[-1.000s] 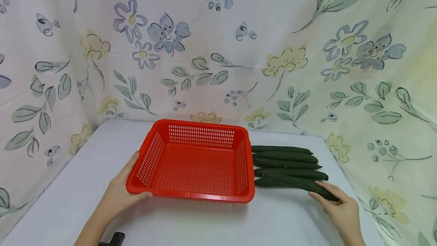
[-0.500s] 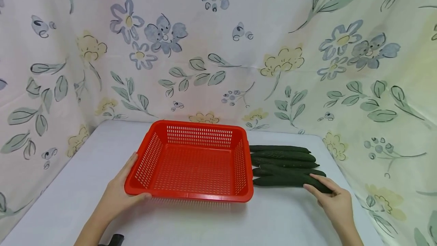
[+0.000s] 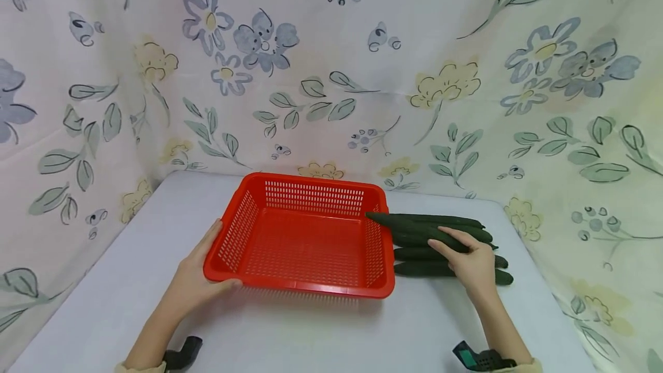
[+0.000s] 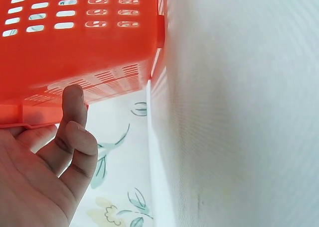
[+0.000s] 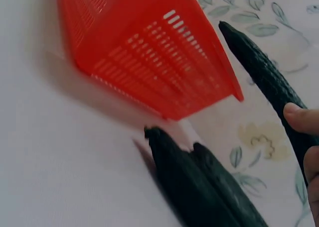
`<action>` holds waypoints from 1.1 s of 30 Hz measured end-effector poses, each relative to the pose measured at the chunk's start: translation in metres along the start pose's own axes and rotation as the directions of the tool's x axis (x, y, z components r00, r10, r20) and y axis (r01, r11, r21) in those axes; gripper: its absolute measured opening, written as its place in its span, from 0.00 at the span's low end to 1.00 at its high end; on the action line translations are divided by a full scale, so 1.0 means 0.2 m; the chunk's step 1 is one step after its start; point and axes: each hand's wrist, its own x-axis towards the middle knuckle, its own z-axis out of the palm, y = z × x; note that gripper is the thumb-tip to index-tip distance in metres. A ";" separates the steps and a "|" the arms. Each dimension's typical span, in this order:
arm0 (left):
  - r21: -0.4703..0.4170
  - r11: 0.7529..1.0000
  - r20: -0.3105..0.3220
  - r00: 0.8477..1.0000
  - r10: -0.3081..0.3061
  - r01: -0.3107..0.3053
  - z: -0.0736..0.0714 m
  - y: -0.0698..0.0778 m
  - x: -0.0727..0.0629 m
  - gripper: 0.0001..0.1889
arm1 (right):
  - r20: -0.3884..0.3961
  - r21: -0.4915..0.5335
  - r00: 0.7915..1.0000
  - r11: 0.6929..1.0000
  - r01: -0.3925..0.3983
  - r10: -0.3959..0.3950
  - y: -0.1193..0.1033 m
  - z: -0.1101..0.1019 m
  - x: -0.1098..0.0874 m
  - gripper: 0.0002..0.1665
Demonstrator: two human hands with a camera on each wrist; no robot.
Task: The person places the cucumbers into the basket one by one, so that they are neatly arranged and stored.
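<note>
A red perforated plastic basket (image 3: 321, 290) stands mid-table. My left hand (image 3: 193, 288) grips its front left corner, thumb at the front and fingers along the left side; the left wrist view shows that hand (image 4: 45, 177) beneath the rim. With thumb and fingers, my right hand (image 3: 475, 263) holds a dark green cucumber (image 3: 409, 226) above the others, its tip overlapping the basket's right rim. That raised cucumber (image 5: 261, 67) points up beside the basket (image 5: 144, 57) in the right wrist view. Several more cucumbers (image 3: 422, 269) lie side by side right of the basket, partly hidden by my hand.
A white cloth (image 3: 290, 332) covers the table. Flowered fabric (image 3: 331, 73) hangs behind it and along the sides. Dark devices are strapped at both wrists, the left device (image 3: 183, 353) and the right device (image 3: 479, 357).
My right hand has lifted a cucumber from the front of the row and carried it left and away from me, towards the basket's right rim. The left hand keeps its grip.
</note>
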 end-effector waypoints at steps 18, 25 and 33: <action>-0.003 1.000 -0.001 1.000 -0.016 0.016 0.01 0.01 0.01 0.68 | 0.129 0.155 0.987 0.985 0.079 -0.099 -0.37 0.35 0.22 0.30; -0.007 1.000 -0.006 1.000 -0.013 0.013 0.01 0.00 0.00 0.68 | 0.181 0.196 0.977 0.977 0.080 -0.117 -0.56 0.46 0.27 0.29; -0.019 0.999 0.008 1.000 -0.026 0.026 0.00 0.01 0.00 0.68 | 0.209 0.252 0.970 0.965 0.072 -0.126 -0.74 0.62 0.30 0.26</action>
